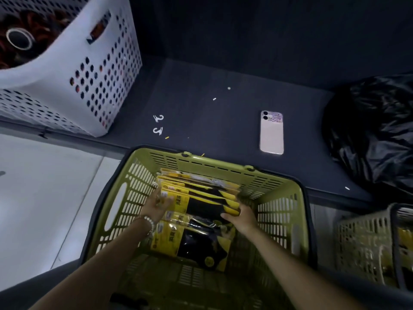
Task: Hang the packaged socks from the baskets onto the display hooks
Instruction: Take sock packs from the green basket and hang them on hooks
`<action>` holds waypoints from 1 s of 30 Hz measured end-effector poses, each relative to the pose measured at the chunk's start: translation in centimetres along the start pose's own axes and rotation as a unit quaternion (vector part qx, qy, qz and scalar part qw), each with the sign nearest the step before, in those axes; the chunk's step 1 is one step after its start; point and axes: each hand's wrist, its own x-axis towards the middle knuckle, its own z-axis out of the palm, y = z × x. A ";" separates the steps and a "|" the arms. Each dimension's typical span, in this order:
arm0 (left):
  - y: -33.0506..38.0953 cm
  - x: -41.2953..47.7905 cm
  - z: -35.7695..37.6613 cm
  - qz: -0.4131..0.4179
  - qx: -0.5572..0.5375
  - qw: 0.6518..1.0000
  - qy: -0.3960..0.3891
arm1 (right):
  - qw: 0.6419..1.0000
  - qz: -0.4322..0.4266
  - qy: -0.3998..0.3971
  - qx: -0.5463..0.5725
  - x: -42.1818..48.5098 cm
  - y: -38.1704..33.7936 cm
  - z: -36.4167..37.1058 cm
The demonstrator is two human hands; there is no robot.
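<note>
Sock packs point(201, 199) in green basket point(223, 163): right fingers point(243, 208) grasp them; left fingers point(165, 200) touch, grip unclear.

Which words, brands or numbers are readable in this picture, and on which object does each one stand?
On the sock packs in the green basket: large Chinese characters and round logos, too blurred to read.
On the phone: small stickers beside the lenses, too small to read.
On the shelf: two white plastic hooks resemble "2" and "3" but are no print.

The view was dim and grainy; edges bowed, and blur smeared the white basket point(67, 86) top left.
</note>
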 end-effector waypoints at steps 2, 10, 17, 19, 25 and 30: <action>-0.1 -0.5 -0.1 -0.007 -0.009 1.000 -0.002 | 1.000 -0.018 -0.021 0.013 -0.9 -0.1 -0.4; 2.7 -5.4 0.0 -0.025 -0.111 0.993 0.035 | 0.981 -0.127 0.015 0.149 -7.2 -6.0 -2.5; 8.6 -11.7 -1.0 0.040 -0.267 0.951 0.153 | 0.929 -0.193 0.084 0.303 -14.8 -11.1 -8.0; 11.2 -13.6 -1.8 0.035 -0.363 0.923 0.121 | 0.910 -0.200 0.099 0.348 -16.8 -13.4 -9.0; 19.6 -20.0 -3.1 0.215 -0.493 0.835 -0.120 | 0.866 -0.196 0.028 0.459 -21.8 -19.5 -9.7; 24.0 -23.7 -6.3 0.311 -0.442 0.841 -0.023 | 0.855 -0.303 0.041 0.418 -24.4 -22.1 -10.2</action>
